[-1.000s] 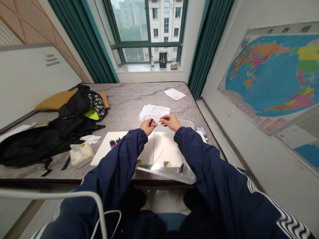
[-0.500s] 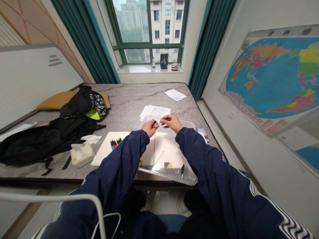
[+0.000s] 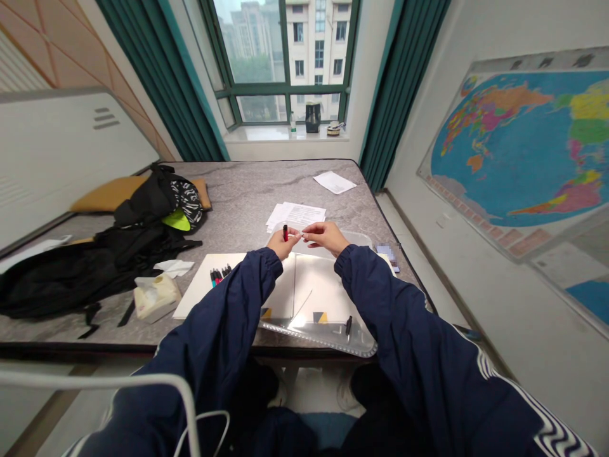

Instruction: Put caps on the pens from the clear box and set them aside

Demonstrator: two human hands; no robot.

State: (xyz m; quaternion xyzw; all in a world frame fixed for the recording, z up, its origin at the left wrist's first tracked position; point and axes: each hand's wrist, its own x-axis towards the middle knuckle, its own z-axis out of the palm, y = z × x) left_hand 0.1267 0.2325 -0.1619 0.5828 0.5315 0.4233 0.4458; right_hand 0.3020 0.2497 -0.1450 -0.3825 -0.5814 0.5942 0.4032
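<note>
My left hand (image 3: 280, 246) is closed around a short black and red pen part (image 3: 285, 233) that stands upright between its fingers. Close by, my right hand (image 3: 329, 237) pinches at the left fingertips; whatever it grips there is too small to make out. Both hands hover over a clear plastic tray (image 3: 328, 347). White boards or sheets (image 3: 320, 285) lie in and beside it. On them rests a thin pen refill (image 3: 304, 303). A black pen part (image 3: 349, 325) lies near the tray's front right. Several pens (image 3: 219, 275) sit together left of my left sleeve.
Printed papers (image 3: 302, 211) lie beyond the tray, and another sheet (image 3: 335, 182) farther back. A tissue box (image 3: 157, 297) and a black backpack (image 3: 95, 273) are at left. A phone-like object (image 3: 389, 255) lies at right. A white cable (image 3: 185, 390) crosses the lower left.
The pen part in my left hand has turned from slanted to upright, showing its red section. My right hand has shifted slightly left, towards the left fingertips.
</note>
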